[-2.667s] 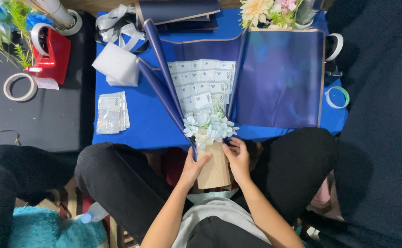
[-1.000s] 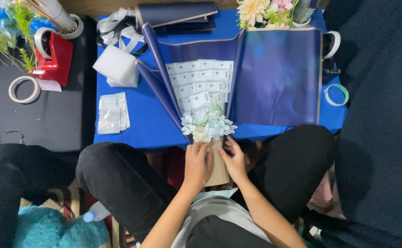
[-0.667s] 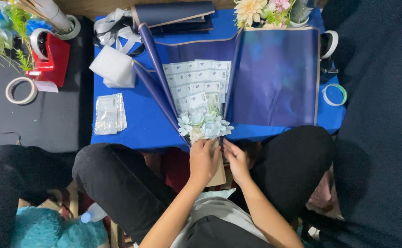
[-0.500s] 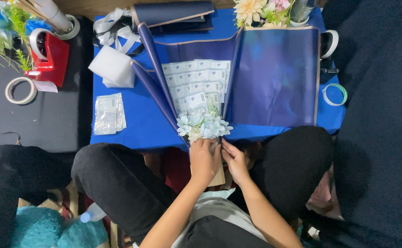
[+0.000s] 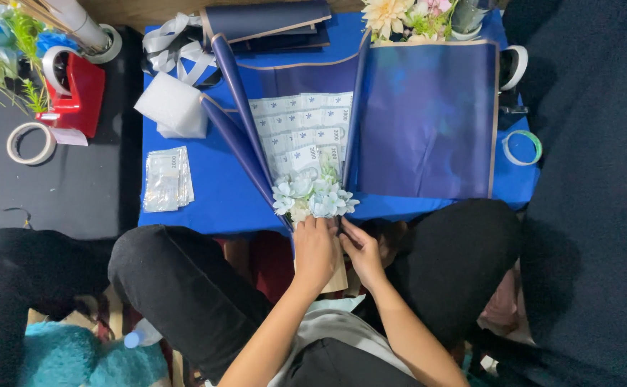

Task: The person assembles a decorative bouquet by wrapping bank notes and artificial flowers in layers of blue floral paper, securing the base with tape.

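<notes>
Head view: hands (image 5: 338, 251) on banknote bouquet (image 5: 310, 172)

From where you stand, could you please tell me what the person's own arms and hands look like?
Both forearms are bare, with no sleeves in view. The left hand and right hand wear no gloves, and no rings, watch or bracelets show. Fingernails look short and unpainted.

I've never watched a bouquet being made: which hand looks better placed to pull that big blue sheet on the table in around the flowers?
Probably the right hand. It rests on the handle's right side, just below the pale blue flowers, nearest the flat blue wrapping sheet. The left hand wraps the tan handle, steadying it.
</notes>
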